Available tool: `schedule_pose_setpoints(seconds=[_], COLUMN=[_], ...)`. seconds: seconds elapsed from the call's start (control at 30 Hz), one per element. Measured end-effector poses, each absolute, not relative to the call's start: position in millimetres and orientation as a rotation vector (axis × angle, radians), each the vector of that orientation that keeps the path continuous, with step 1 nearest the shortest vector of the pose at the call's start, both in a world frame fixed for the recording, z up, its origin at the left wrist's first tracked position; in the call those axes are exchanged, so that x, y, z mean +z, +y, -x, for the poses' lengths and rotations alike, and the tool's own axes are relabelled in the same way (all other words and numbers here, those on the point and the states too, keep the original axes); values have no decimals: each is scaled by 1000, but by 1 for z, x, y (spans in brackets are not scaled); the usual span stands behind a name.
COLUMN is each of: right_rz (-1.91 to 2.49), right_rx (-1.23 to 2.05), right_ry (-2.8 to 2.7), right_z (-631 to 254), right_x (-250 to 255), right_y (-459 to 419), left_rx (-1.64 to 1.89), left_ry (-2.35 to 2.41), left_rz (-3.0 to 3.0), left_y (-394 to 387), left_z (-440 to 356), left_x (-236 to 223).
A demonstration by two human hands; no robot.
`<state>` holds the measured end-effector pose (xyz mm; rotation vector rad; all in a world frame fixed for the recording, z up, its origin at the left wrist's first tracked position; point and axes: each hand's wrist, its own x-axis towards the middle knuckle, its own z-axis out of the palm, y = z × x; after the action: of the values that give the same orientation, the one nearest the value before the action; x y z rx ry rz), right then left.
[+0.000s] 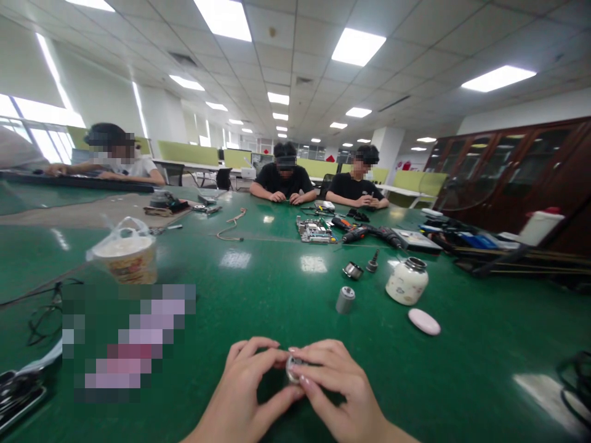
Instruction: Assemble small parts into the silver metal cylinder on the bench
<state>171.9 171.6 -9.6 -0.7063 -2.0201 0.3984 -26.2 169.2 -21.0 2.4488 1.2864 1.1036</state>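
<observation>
My left hand [244, 384] and my right hand [335, 381] meet low over the green table [258, 289], both pinching a small round silvery part [293, 369] between their fingertips. Ahead on the table lie a grey cylinder [345, 299], a small metal ring piece [353, 270] and a dark knob-like piece [372, 263]. A cream jar-shaped bottle [407, 281] stands open-topped to the right, with a pink oval lid [424, 321] lying flat near it.
A paper cup in a plastic bag [125, 252] stands at the left. A circuit board [314, 231], a power drill [372, 234] and cables lie farther back. Three people sit at the far side. Wooden cabinets [512, 166] line the right wall.
</observation>
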Motion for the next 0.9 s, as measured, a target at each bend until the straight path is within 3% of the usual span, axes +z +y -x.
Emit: schedule_pose_setpoints(seconds=[0.3, 0.53, 0.9], right_rz=[902, 1226, 1230], right_rx=[742, 591, 642], right_ry=[-1669, -1803, -1803], right_z=[-169, -202, -205], right_x=[1, -19, -25], right_y=[184, 221, 227], left_rx=[935, 915, 938], left_ry=[1368, 1376, 1376], left_rz=[-2386, -2334, -2329], left_y=[166, 167, 168], left_z=[23, 23, 23], left_x=[-14, -15, -17])
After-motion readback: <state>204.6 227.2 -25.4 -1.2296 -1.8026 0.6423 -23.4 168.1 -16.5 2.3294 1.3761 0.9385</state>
